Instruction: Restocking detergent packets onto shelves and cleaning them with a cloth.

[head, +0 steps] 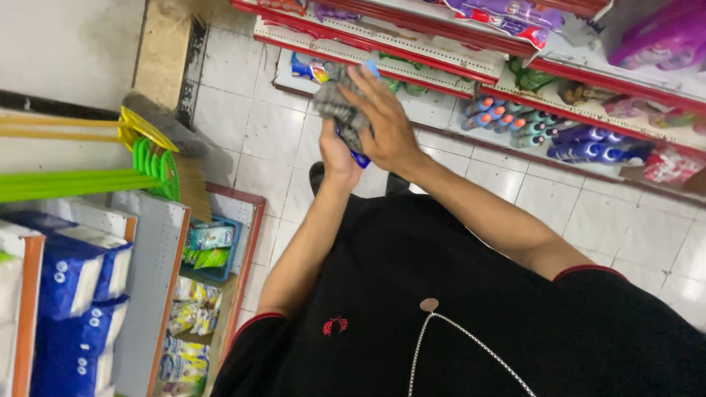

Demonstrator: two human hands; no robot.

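Above a white tiled floor [279, 140] between red-edged shelves [441, 55], the left hand [340, 158] grips a blue bottle [358, 156]; the right hand [386, 121] presses a grey cloth [337, 103] on it.

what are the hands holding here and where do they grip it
The left hand grips a small blue package from below, around its lower end. The right hand presses a grey cloth over its top.

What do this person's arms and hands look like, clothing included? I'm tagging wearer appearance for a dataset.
Both arms are bare below short black sleeves edged with a thin red trim. The left hand and right hand wear no gloves; no rings or watch show. The shirt is black with a small red emblem.
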